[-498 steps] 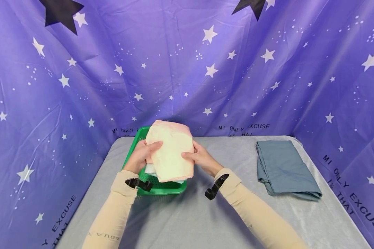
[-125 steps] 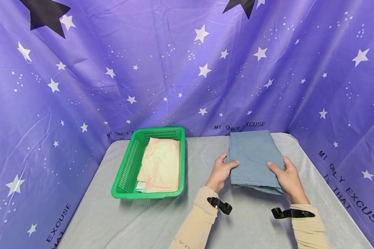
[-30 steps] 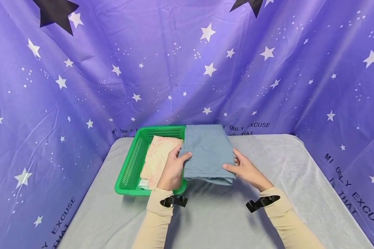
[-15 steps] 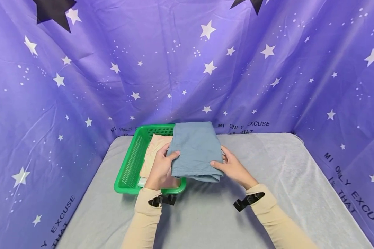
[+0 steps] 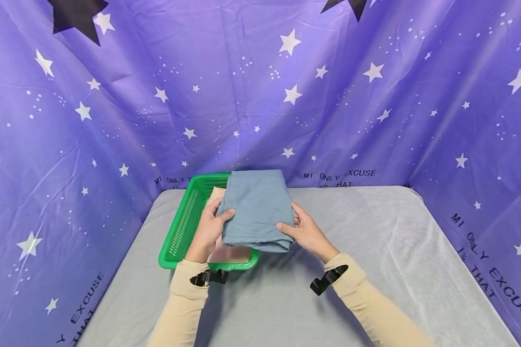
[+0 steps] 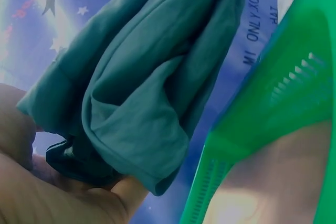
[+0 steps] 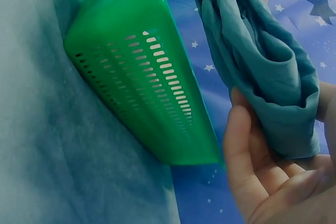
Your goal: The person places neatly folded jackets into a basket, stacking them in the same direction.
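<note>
Between both hands, a folded blue-grey cloth point(image 5: 258, 207) is held above the right part of a green plastic basket point(image 5: 239, 266). My left hand point(image 5: 206, 233) grips the cloth's left edge, thumb on top. On the opposite edge my right hand point(image 5: 310, 235) pinches it the same way. Folded layers of the cloth point(image 6: 142, 108) hang beside the basket's wall point(image 6: 226, 135) in the left wrist view. The right wrist view has the cloth point(image 7: 268, 72) higher than the slotted side of the basket point(image 7: 131, 72). A pink folded cloth point(image 5: 230, 254) lies in the basket, mostly covered from sight.
The basket stands on a table with a grey cover point(image 5: 373, 226), left of the middle. A purple curtain point(image 5: 243, 96) with white stars encloses the back and both sides. Black straps point(image 5: 332, 277) with small devices sit on both wrists.
Both hands have carried the blue-grey cloth leftward from the table's right side to over the basket. Earlier, the pink cloth was held over the basket; now it lies inside.
</note>
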A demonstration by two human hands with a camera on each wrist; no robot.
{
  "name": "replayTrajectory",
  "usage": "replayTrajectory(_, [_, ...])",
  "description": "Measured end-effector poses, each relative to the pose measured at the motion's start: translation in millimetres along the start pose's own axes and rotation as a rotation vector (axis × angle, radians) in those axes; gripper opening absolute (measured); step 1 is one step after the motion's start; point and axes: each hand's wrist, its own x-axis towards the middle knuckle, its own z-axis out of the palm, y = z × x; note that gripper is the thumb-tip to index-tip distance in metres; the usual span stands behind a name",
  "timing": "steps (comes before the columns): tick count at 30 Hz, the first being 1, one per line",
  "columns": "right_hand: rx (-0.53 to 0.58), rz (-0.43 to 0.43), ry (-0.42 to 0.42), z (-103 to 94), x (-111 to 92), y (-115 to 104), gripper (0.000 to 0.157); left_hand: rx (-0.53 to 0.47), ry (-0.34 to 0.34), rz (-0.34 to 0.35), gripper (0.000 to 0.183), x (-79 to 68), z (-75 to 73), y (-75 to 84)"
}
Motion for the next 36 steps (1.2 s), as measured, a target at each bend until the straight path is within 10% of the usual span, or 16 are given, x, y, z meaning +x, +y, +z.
replayTrajectory(16, [0.12, 0.01, -0.18, 21.0, 27, 9, 0.098, 0.039, 0.019, -0.001, 0.044, 6.7, -38.5, 0.1])
replayTrajectory(36, [0.194, 0.084, -0.161, 41.3, 41, 12, 0.093, 0.059, 0.025, -0.1, 0.048, 19.5, -57.6, -7.1])
